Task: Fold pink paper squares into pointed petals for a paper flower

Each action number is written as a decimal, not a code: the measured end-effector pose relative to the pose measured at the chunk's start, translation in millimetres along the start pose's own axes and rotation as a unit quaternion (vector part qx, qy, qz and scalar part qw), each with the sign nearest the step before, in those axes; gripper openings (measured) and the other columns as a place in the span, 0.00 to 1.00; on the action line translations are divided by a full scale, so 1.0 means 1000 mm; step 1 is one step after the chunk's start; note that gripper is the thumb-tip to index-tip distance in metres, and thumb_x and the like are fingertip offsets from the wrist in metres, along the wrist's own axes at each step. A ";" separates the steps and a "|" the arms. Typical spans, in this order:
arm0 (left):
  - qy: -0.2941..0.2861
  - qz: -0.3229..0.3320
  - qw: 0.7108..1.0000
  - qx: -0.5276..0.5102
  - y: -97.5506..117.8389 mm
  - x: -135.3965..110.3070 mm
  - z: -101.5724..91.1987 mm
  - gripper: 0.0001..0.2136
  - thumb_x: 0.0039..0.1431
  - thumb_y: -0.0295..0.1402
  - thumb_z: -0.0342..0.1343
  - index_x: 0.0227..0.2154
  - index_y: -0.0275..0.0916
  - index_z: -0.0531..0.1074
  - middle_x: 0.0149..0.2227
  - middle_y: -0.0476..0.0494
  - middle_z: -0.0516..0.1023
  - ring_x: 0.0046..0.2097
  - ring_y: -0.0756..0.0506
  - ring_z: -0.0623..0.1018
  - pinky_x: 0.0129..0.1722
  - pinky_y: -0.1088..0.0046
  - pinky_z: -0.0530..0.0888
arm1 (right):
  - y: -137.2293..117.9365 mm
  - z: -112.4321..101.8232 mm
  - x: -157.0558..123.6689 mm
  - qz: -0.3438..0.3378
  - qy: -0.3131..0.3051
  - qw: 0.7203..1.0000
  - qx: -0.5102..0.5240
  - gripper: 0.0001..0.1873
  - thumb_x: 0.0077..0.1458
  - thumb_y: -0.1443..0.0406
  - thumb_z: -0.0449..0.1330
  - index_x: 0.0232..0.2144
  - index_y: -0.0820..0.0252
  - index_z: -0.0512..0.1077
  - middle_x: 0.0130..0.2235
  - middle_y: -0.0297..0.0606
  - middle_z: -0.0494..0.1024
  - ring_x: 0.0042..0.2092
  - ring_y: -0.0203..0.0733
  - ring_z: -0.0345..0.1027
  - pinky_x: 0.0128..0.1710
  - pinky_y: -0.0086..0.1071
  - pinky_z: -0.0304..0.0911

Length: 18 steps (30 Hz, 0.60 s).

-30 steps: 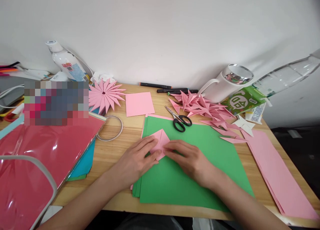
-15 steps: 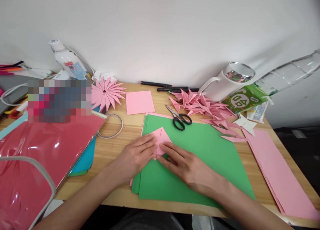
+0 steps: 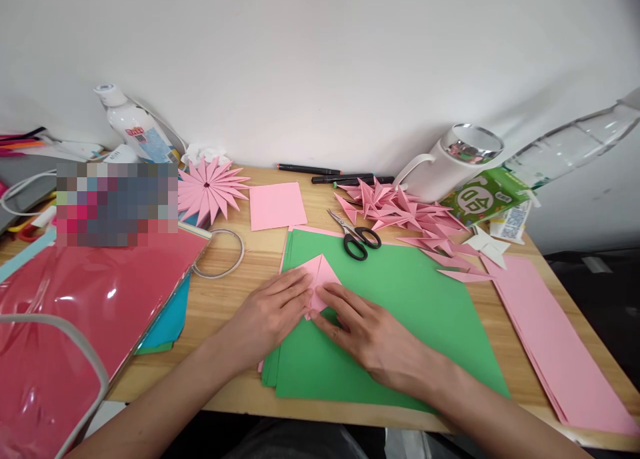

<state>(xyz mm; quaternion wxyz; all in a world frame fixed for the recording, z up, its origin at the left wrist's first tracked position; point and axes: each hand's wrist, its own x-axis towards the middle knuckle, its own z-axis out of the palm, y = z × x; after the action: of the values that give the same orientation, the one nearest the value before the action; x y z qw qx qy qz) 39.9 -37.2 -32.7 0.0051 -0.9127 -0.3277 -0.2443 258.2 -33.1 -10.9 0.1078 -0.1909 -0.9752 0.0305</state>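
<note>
A small square of pink origami paper (image 3: 325,278) lies corner-up on the stacked green sheets (image 3: 410,312), with a crease down its middle and flaps folded in near its lower point. My left hand (image 3: 273,312) rests flat on its left side, fingers stretched out together. From the right, my right hand (image 3: 367,326) has bent fingers on the paper, thumb and forefinger closed at the lower folded edge. The fingers cover much of the lower part. Black-handled scissors (image 3: 355,238) lie on the green sheets just beyond, touched by neither hand.
Behind are a flat pink square (image 3: 278,206), a pink folded paper star (image 3: 207,184), loose pink folded pieces (image 3: 400,209) and a white mug (image 3: 447,169). Long pink strips (image 3: 555,346) lie right. A tape roll (image 3: 219,253) and a red plastic-covered pack (image 3: 110,292) are left.
The view has shifted very slightly. Both hands stay on the pink paper in nearly the same pose, and nothing has been picked up or let go.
</note>
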 end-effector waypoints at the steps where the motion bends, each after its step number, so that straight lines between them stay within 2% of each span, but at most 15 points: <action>1: -0.006 0.003 1.000 0.003 0.000 0.000 0.000 0.12 0.64 0.24 0.44 0.43 0.29 0.72 0.49 0.35 0.75 0.56 0.43 0.69 0.55 0.64 0.70 | 0.000 0.000 0.000 0.002 -0.001 1.000 0.001 0.19 0.53 0.74 0.54 0.48 0.75 0.69 0.51 0.65 0.69 0.58 0.59 0.58 0.49 0.46 0.67; 5: -0.010 0.028 1.000 0.009 -0.002 -0.003 0.000 0.13 0.64 0.25 0.44 0.46 0.28 0.69 0.50 0.32 0.74 0.58 0.41 0.66 0.55 0.60 0.70 | 0.001 0.001 -0.002 0.015 0.000 1.000 0.018 0.19 0.55 0.74 0.52 0.50 0.71 0.67 0.52 0.62 0.68 0.59 0.57 0.56 0.50 0.46 0.67; 9: -0.009 0.021 0.999 0.022 -0.001 -0.002 0.000 0.12 0.63 0.26 0.45 0.46 0.31 0.69 0.50 0.34 0.74 0.58 0.41 0.66 0.54 0.60 0.71 | 0.002 -0.001 -0.002 0.025 -0.003 0.999 0.044 0.19 0.57 0.74 0.50 0.51 0.70 0.67 0.52 0.60 0.69 0.61 0.55 0.54 0.51 0.46 0.66; 13: 0.006 0.006 0.999 0.034 0.003 0.004 -0.001 0.11 0.62 0.27 0.47 0.44 0.30 0.71 0.47 0.34 0.76 0.54 0.41 0.72 0.52 0.61 0.73 | 0.006 -0.002 -0.002 0.028 0.004 0.997 0.066 0.17 0.59 0.74 0.48 0.49 0.70 0.68 0.51 0.57 0.70 0.59 0.54 0.57 0.51 0.44 0.66; 18: 0.024 -0.018 0.999 0.038 0.010 0.009 0.000 0.10 0.63 0.27 0.47 0.39 0.30 0.73 0.44 0.35 0.78 0.51 0.41 0.74 0.51 0.61 0.74 | 0.021 0.002 -0.004 0.048 0.050 0.987 0.146 0.14 0.59 0.75 0.48 0.43 0.66 0.71 0.47 0.49 0.73 0.56 0.46 0.61 0.51 0.39 0.67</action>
<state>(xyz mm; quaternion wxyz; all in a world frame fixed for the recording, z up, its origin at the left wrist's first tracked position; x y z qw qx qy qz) 52.1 -40.1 -27.6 0.0431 -0.8998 -0.3527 -0.2533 269.2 -15.4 -15.9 0.1820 -0.2206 -0.9435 0.1677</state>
